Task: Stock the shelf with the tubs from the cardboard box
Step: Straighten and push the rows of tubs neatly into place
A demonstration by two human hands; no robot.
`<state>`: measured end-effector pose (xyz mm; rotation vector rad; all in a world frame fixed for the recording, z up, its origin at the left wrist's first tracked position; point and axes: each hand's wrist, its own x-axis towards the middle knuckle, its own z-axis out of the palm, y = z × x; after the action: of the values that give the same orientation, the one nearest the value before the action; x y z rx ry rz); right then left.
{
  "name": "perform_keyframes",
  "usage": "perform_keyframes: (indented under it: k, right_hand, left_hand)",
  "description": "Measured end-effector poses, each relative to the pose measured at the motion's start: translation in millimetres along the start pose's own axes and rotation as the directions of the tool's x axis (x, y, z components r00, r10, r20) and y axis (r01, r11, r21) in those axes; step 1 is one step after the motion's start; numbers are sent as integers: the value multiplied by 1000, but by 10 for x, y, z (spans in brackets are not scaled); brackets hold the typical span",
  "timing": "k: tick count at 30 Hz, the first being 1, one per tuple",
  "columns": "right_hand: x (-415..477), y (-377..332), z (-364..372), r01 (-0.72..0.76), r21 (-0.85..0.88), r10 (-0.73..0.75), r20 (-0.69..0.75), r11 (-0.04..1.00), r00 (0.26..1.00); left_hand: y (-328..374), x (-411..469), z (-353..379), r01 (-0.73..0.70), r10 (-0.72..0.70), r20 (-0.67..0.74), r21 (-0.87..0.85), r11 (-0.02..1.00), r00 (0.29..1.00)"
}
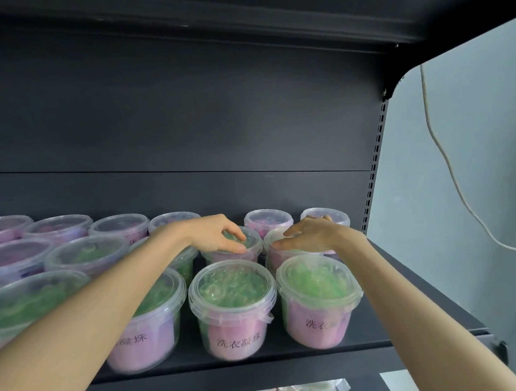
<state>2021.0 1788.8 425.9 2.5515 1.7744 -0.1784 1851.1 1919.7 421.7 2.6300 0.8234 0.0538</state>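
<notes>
Left grip (218,236) clasps a laundry-pod tub (254,247) by its lid; right grip (310,234) lies flat on the neighbouring tub (275,256) (slick, rigid, probably weighty: hold the rim).

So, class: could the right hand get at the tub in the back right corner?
Probably yes: the right hand is over the tub just in front, and the space above the corner tub looks open.

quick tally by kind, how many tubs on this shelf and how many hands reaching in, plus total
tubs: 15 in view (more may sit behind the arms or past the left edge)
hands: 2, left hand and right hand
total: 17
</notes>
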Motion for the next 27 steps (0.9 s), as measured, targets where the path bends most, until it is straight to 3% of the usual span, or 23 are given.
perform_keyframes:
  k: [4, 8, 16, 23, 27]
  right_hand:
    - [-15, -3, 14, 4, 109, -3, -9, 994, 1000]
    - [-33, -14, -6, 49, 90, -46, -36, 995, 998]
    - [128, 111, 126, 7, 259, 20, -100, 966, 995]
    - [238, 199, 151, 0, 186, 25, -130, 982, 991]
    - [359, 315, 86, -12, 187, 53, -220, 982, 974]
  left_hand:
    - [-8, -1, 5, -7, 7, 0, 26, 1000, 1000]
    - [-23, 23, 22, -2, 4, -27, 59, 998, 1000]
    - [-20, 8, 67, -20, 24, -70, 50, 999, 997]
    - [-25, 78, 1, -18, 18, -71, 10, 1000, 997]
    - [9, 293, -55, -31, 25, -197, -24, 999, 980]
